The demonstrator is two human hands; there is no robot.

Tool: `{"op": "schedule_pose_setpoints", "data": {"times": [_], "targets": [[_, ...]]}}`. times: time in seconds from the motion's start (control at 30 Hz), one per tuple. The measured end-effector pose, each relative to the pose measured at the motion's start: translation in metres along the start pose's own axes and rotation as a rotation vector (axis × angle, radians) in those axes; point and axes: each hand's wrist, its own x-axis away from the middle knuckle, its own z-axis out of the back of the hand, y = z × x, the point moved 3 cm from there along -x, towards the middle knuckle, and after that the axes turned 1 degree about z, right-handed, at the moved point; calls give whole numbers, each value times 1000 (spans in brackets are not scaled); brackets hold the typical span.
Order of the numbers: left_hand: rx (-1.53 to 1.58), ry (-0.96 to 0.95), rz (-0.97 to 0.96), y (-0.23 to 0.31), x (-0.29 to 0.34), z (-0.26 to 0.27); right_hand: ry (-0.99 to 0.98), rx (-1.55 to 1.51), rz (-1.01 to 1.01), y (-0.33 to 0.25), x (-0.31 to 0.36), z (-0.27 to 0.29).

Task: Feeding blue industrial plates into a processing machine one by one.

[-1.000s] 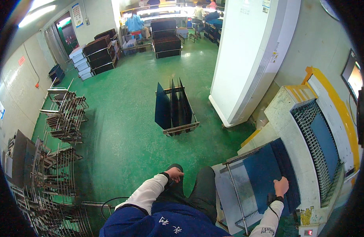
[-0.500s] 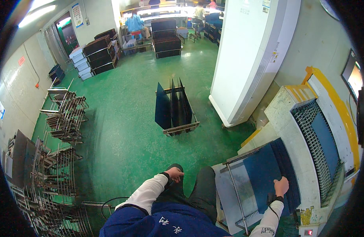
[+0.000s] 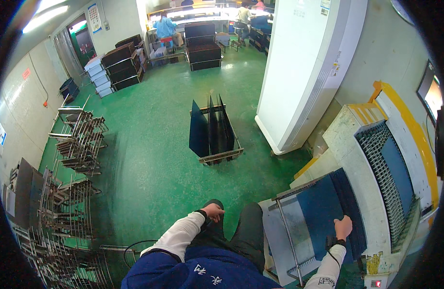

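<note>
My left hand (image 3: 213, 212) rests on my left knee, its fingers loosely extended and holding nothing. At the lower right my right hand (image 3: 343, 227) is closed over dark blue flat panels (image 3: 323, 207); what its fingers grip, if anything, is hidden. Several of these panels lean together in a metal rack (image 3: 285, 229) beside my right leg. Just right of them stands a pale machine (image 3: 349, 130) with a slotted roller conveyor (image 3: 383, 178), and one blue panel (image 3: 397, 173) lies on its rollers.
Ahead on the green floor stands a metal rack (image 3: 222, 158) with several upright dark panels. Bare metal racks (image 3: 77, 139) crowd the left side. A tall white cabinet (image 3: 299, 72) stands right of centre. Stacked black trays (image 3: 202, 45) and seated people (image 3: 166, 29) are farther back.
</note>
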Motion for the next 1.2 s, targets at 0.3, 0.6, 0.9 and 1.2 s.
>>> {"op": "schedule_pose_setpoints", "data": {"times": [0.3,0.6,0.9,1.2], "targets": [[-3,-13,5,-1,-2,0,5,-1,13,0,0,-1],[2,-15,10,-5,-7,0,40,-17,27,1,1,-1],[3,-14,21,-2,-4,-1,37,-16,-9,-2,3,3],[10,-12,11,-4,-6,0,42,-41,-7,0,2,0]]}}
